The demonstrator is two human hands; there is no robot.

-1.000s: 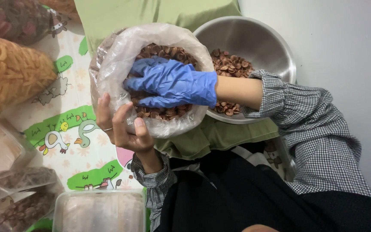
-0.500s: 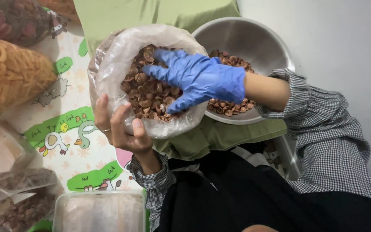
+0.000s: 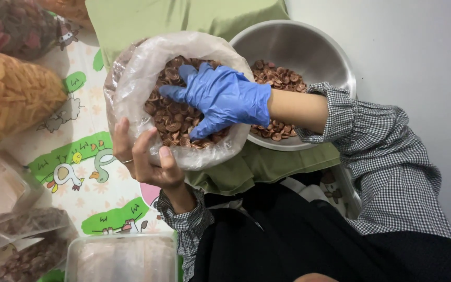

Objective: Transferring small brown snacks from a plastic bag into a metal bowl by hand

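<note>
My left hand (image 3: 144, 159), bare with a ring, grips the lower rim of a clear plastic bag (image 3: 131, 89) full of small brown round snack pieces (image 3: 170, 117). My right hand (image 3: 217, 96), in a blue glove, lies inside the bag's mouth on top of the pieces, fingers spread and pointing left. Behind the right wrist stands a steel bowl (image 3: 298, 44) holding more of the same brown pieces (image 3: 280, 78).
A bag of orange snack sticks (image 3: 11, 96) lies at the left, a bag of dark red pieces (image 3: 14, 26) above it, more bags (image 3: 16, 240) at the lower left. A clear plastic container (image 3: 123, 258) sits below. A green cloth (image 3: 184, 18) and a cartoon-print mat (image 3: 79, 151) cover the surface.
The gloved right hand moved from the bag's centre toward the bowl side, then back left with the fingers spread over the pieces. The left hand kept its hold on the bag.
</note>
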